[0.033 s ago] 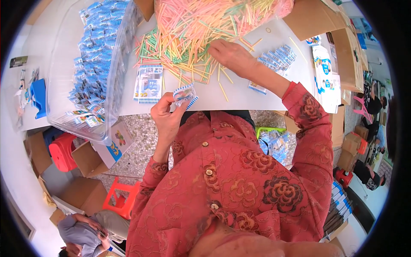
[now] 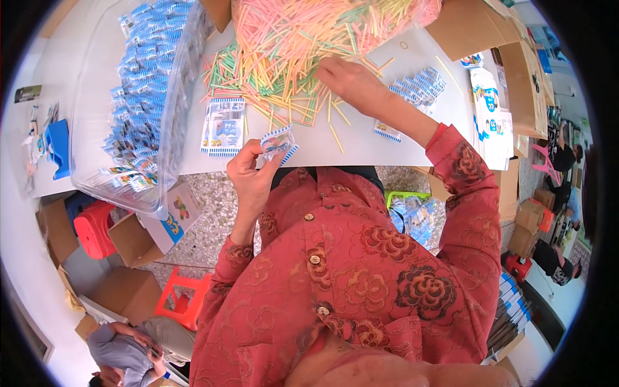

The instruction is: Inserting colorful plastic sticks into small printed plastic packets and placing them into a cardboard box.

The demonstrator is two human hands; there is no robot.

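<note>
Between the thumb and fingers of my left hand [image 2: 250, 177] is a small clear packet [image 2: 277, 144] with blue-and-white striped edges, held upright above the table's near edge. My right hand [image 2: 353, 82] reaches to the near right side of a heap of thin pastel sticks [image 2: 284, 84], pink, yellow and green. Its fingers are curled down among the sticks, and their tips are hidden, so what they grip cannot be made out. Left of the heap, close to my left hand, flat printed packets [image 2: 223, 126] lie stacked. Beyond my right forearm are more overlapping blue-and-white packets [image 2: 420, 89].
At the left, a clear plastic bin [image 2: 78, 129] holds many blue packets. A plastic bag of sticks [image 2: 422, 14] lies at the back. Cardboard boxes [image 2: 467, 39] and white printed packaging [image 2: 485, 106] stand right. Below are a red stool [image 2: 187, 297] and a seated person [image 2: 129, 348].
My right hand has shifted very slightly at the heap's edge. My left hand and its packet look unmoved.
</note>
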